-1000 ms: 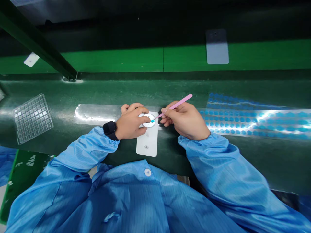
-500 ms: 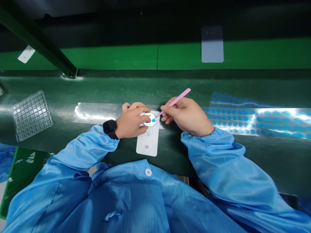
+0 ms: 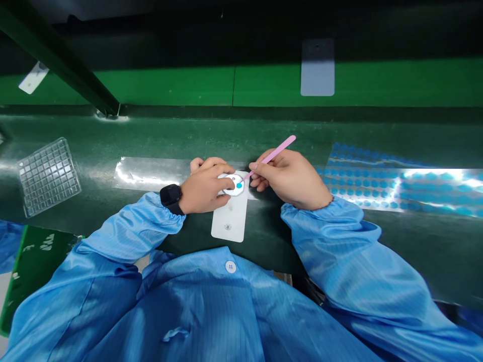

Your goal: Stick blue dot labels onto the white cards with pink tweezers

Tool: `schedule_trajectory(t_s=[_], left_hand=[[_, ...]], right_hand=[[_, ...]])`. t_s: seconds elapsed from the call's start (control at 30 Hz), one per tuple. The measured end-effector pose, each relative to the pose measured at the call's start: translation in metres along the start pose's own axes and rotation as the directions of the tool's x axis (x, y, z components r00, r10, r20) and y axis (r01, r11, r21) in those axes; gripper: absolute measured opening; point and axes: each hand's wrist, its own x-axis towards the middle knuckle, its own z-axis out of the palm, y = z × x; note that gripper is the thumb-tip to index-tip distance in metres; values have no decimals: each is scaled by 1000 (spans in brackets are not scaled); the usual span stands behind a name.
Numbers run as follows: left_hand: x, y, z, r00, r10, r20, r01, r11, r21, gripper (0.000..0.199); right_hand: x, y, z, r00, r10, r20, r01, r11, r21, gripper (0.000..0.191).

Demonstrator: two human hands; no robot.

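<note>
A white phone back cover (image 3: 228, 221) lies upright on the green bench in front of me, with a small dark mark near its bottom. At its top is a round camera area (image 3: 228, 191) with dark holes and a bright blue dot (image 3: 239, 185). My left hand (image 3: 206, 187) is closed on the cover's top left, its fingers over the round part and hiding some of it. Pinched in my right hand (image 3: 289, 176) is a pair of pink tweezers (image 3: 278, 149). The tweezers' tip reaches the right edge of the round area; whether it touches is too small to tell.
A clear gridded tray (image 3: 49, 176) sits at the left. A clear film strip (image 3: 151, 173) lies beside my left hand, sheets of blue round stickers (image 3: 362, 188) at right. Beyond runs a bright green belt (image 3: 169, 88) bearing a grey panel (image 3: 317, 70); a green post (image 3: 75, 65) crosses at left.
The grey panel and the pale piece on the far belt have shifted left, along with the belt's seam. Both hands, the tweezers and the cover stay nearly where they were.
</note>
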Motion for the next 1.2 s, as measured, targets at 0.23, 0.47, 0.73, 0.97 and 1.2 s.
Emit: schedule_trajectory(t_s=[0.23,0.47,0.73,0.97,1.2], left_hand=[[0,0,0,1000,-3,18,3,1000,4,12],[0,0,0,1000,6,-1,-6,1000,-1,10],[1,1,-1,1000,0,9,0,1000,3,10],[0,1,-1,1000,1,10,-1,1000,2,12],[1,1,0,1000,5,9,-6,1000,14,16]], right_hand=[[0,0,-1,1000,21,7,-21,998,56,23],[1,2,-1,1000,12,9,-13,1000,29,22],[2,2,-1,1000,7,16,-8,1000,27,20],[1,2,0,1000,-3,6,3,1000,1,22],[0,3,0,1000,-7,-12,6,999,-52,18]])
